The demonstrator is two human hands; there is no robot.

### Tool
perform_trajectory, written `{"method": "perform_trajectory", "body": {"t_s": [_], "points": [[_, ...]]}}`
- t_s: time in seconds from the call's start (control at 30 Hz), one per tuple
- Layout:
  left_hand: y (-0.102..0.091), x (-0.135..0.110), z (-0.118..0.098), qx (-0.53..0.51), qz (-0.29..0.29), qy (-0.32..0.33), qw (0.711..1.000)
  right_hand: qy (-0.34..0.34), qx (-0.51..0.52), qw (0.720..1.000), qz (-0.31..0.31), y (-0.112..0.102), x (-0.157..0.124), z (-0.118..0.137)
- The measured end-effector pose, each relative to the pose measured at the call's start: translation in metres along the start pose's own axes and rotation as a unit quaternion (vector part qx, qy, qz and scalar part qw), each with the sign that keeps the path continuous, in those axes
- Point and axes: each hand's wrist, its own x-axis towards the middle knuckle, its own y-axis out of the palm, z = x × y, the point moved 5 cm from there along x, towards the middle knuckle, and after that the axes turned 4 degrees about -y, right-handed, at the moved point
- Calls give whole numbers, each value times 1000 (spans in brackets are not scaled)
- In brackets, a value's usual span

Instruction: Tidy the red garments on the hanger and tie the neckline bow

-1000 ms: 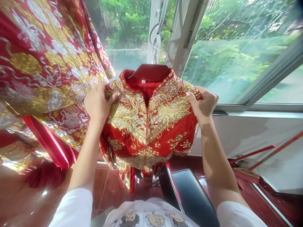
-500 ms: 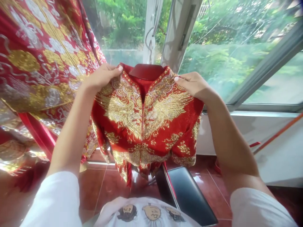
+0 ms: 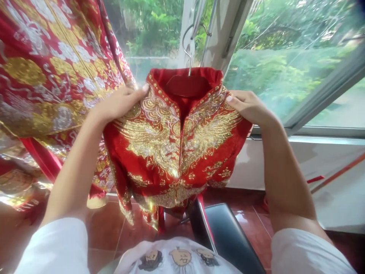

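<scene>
A red jacket (image 3: 159,152) with gold and silver embroidery hangs in front of me on a hanger (image 3: 188,85), its front facing me. My left hand (image 3: 121,101) grips the jacket's shoulder on the left, thumb on top. On the opposite shoulder, my right hand (image 3: 248,104) pinches the cloth the same way. The raised collar stands around the dark red body of the hanger, and the metal hook rises above it. Fingers of both hands are partly hidden behind the fabric.
Another red garment with gold and silver embroidery (image 3: 65,57) hangs at the left. Behind are window panes (image 3: 285,76) with greenery outside. A black chair seat (image 3: 228,232) stands below on the red tiled floor (image 3: 105,224). An orange-red pole (image 3: 339,171) leans at the right.
The jacket's collar has risen and opened wider, showing more of its inside. Both hands have moved slightly apart, still holding the shoulders. The hem and sleeves have swung a little.
</scene>
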Motion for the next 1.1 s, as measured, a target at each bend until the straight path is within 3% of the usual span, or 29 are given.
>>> {"method": "perform_trajectory", "body": {"t_s": [0.1, 0.17, 0.23, 0.27, 0.33, 0.37, 0.43, 0.5, 0.53, 0.73, 0.9, 1.0, 1.1], "points": [[5, -10, 5, 41, -39, -18, 998, 17, -53, 998, -30, -2, -9, -4], [9, -17, 3, 60, -126, -32, 990, 21, -114, 984, -134, 0, -21, 3], [16, -22, 2, 67, -188, -34, 979, 27, -181, 936, -300, 11, -45, 20], [21, -24, 1, 65, -203, -27, 977, 24, -205, 898, -390, 21, -61, 32], [28, -25, 2, 60, -208, -8, 976, -1, -216, 867, -449, 55, -88, 56], [30, -25, 3, 60, -202, -1, 977, -5, -188, 888, -420, 76, -95, 63], [31, -24, 4, 66, -186, 9, 980, 58, -117, 944, -302, 115, -100, 68], [30, -22, 4, 72, -169, 11, 983, 138, -76, 967, -198, 141, -100, 66], [29, -21, 4, 73, -162, 10, 984, 167, -66, 968, -174, 147, -99, 65], [25, -15, 4, 30, -132, 6, 991, 179, 88, 957, -210, 142, -79, 58], [21, -19, -2, 71, -119, -15, 990, 192, 244, 922, -230, 140, -75, 59], [18, -23, -9, 92, -115, -11, 989, 210, 340, 891, -215, 145, -85, 59], [16, -27, -14, 114, -141, -11, 983, 232, 359, 881, -202, 157, -113, 51]]}}
